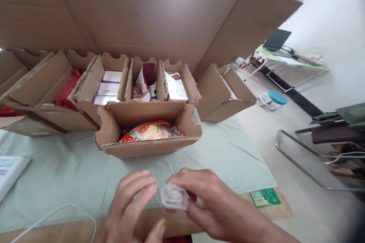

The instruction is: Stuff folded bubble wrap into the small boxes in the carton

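Near the front edge of the table, my right hand [212, 201] is closed on a small whitish, crumpled-looking bundle [173, 196]; its exact kind is not clear. Just left of the bundle, my left hand [128, 205] has its fingers apart and curved, holding nothing. Beyond both hands lies a cardboard box [151, 150] with an open top, and inside it a red and yellow food packet [152, 131] with a clear window.
Several cardboard bins stand behind, holding purple-edged white packs [108, 89], a patterned bag [142, 87], a white carton [176, 86] and a red bag [68, 89]. A tall cardboard panel [137, 11] rises behind them. A white cable [71, 205] lies front left.
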A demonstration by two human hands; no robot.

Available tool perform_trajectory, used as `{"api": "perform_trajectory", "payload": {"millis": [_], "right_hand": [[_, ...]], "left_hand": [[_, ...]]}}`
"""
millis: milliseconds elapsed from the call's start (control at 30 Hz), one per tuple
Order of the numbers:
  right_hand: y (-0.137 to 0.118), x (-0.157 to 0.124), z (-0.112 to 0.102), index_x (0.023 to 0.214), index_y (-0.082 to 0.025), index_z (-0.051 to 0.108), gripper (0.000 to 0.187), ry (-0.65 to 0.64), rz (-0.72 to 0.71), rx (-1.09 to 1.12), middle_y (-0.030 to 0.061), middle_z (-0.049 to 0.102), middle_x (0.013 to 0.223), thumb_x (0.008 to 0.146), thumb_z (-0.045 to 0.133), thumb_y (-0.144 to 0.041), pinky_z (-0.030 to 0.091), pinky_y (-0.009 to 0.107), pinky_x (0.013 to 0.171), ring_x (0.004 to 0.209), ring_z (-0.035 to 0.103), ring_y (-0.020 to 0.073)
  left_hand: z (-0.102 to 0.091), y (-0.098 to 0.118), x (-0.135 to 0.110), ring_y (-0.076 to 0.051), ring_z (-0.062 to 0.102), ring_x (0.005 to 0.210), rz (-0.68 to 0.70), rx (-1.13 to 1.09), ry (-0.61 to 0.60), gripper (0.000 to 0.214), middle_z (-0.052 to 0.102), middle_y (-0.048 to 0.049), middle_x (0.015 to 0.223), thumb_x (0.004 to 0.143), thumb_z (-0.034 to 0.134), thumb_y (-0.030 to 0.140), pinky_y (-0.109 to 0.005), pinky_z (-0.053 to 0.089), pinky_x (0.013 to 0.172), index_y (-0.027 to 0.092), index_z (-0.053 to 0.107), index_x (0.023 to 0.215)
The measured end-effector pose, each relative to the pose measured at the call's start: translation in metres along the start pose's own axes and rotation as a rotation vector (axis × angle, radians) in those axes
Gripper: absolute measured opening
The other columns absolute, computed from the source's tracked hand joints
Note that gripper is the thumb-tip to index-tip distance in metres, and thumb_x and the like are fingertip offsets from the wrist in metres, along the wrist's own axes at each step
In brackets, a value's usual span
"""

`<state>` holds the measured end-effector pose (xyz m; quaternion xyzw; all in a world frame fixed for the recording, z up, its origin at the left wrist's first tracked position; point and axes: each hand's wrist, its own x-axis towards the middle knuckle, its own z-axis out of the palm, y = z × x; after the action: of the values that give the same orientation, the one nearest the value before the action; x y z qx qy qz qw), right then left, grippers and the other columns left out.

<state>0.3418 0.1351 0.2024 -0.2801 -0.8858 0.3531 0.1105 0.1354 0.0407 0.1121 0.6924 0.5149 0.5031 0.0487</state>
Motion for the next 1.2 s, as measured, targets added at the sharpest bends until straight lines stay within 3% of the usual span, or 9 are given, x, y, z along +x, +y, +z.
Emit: {"api": "perform_trajectory", "payload": {"millis": [67, 133, 233, 333, 467, 667, 833, 1000, 1200], "right_hand": [[-0.001, 0.0, -0.032, 0.103, -0.03, 0.063, 0.027, 0.073, -0.035, 0.089, 0.001, 0.072, 0.086, 0.087, 0.059, -0.009, 0.056, 0.028, 0.063, 0.073, 0.069, 0.0177], [0.001, 0.003, -0.062, 0.101, -0.032, 0.063, 0.018, 0.25, -0.072, 0.144, 0.0028, 0.072, 0.088, 0.091, 0.064, -0.017, 0.054, 0.028, 0.056, 0.073, 0.07, 0.0184], [0.007, 0.02, -0.089, 0.097, -0.032, 0.064, 0.008, 0.516, -0.087, 0.127, 0.0033, 0.074, 0.092, 0.094, 0.069, -0.027, 0.053, 0.029, 0.056, 0.078, 0.072, 0.0187], [0.012, 0.049, -0.095, 0.095, -0.031, 0.065, 0.01, 0.583, -0.085, 0.04, 0.0008, 0.074, 0.093, 0.091, 0.072, -0.025, 0.052, 0.028, 0.059, 0.077, 0.071, 0.0165], [0.01, 0.087, -0.085, 0.092, -0.024, 0.066, 0.015, 0.464, -0.12, -0.088, -0.0029, 0.073, 0.086, 0.084, 0.066, -0.012, 0.048, 0.023, 0.059, 0.072, 0.067, 0.0119], [0.002, 0.157, -0.048, 0.095, -0.02, 0.065, 0.022, 0.135, -0.163, -0.338, -0.0037, 0.069, 0.081, 0.081, 0.056, -0.006, 0.039, 0.023, 0.061, 0.072, 0.062, 0.0123], [0.0, 0.21, -0.012, 0.109, -0.017, 0.065, 0.026, -0.178, -0.217, -0.564, 0.0041, 0.075, 0.094, 0.088, 0.058, -0.005, 0.038, 0.028, 0.064, 0.082, 0.066, 0.0191], [0.004, 0.225, 0.005, 0.111, -0.014, 0.069, 0.02, -0.354, -0.192, -0.57, 0.0102, 0.077, 0.105, 0.092, 0.062, -0.011, 0.044, 0.029, 0.068, 0.092, 0.071, 0.0222], [0.004, 0.225, 0.008, 0.118, -0.012, 0.068, 0.025, -0.444, -0.15, -0.555, 0.0125, 0.077, 0.113, 0.093, 0.063, -0.012, 0.046, 0.028, 0.067, 0.095, 0.072, 0.0225]], "left_hand": [[-0.009, -0.003, 0.008, -0.035, 0.053, 0.136, 0.07, 0.244, 0.212, 0.069, 0.063, -0.0088, 0.141, 0.082, 0.071, 0.019, -0.06, 0.046, 0.113, 0.031, 0.052, 0.147], [-0.016, -0.008, 0.022, -0.038, 0.035, 0.151, 0.021, 0.422, 0.32, 0.08, 0.05, -0.0063, 0.157, 0.082, 0.073, 0.019, -0.066, 0.028, 0.125, 0.03, 0.043, 0.156], [-0.024, -0.018, 0.043, -0.037, 0.021, 0.158, -0.077, 0.488, 0.198, 0.083, 0.05, -0.0135, 0.155, 0.087, 0.069, 0.016, -0.07, 0.016, 0.127, 0.024, 0.032, 0.161], [-0.027, -0.028, 0.045, -0.034, 0.04, 0.148, -0.056, 0.471, 0.152, 0.063, 0.068, -0.0107, 0.119, 0.087, 0.065, 0.005, -0.073, 0.02, 0.124, 0.028, 0.054, 0.145], [-0.027, -0.034, 0.031, -0.031, 0.054, 0.134, -0.037, 0.417, 0.184, 0.051, 0.069, -0.0054, 0.102, 0.083, 0.066, 0.0, -0.073, 0.025, 0.123, 0.033, 0.065, 0.121], [-0.024, -0.027, 0.037, -0.03, 0.059, 0.128, -0.075, 0.387, 0.208, 0.053, 0.067, -0.0044, 0.1, 0.084, 0.064, 0.0, -0.074, 0.028, 0.12, 0.035, 0.063, 0.124], [-0.023, -0.028, 0.04, -0.029, 0.058, 0.128, -0.066, 0.371, 0.209, 0.051, 0.066, -0.0038, 0.099, 0.083, 0.063, -0.002, -0.071, 0.029, 0.12, 0.034, 0.065, 0.119], [-0.024, -0.029, 0.04, -0.028, 0.059, 0.125, -0.047, 0.349, 0.22, 0.05, 0.065, -0.004, 0.099, 0.082, 0.062, -0.003, -0.069, 0.031, 0.12, 0.032, 0.065, 0.118], [-0.022, -0.031, 0.042, -0.029, 0.057, 0.129, -0.039, 0.343, 0.217, 0.06, 0.065, -0.0053, 0.106, 0.083, 0.062, -0.006, -0.069, 0.032, 0.119, 0.033, 0.062, 0.128]]}}
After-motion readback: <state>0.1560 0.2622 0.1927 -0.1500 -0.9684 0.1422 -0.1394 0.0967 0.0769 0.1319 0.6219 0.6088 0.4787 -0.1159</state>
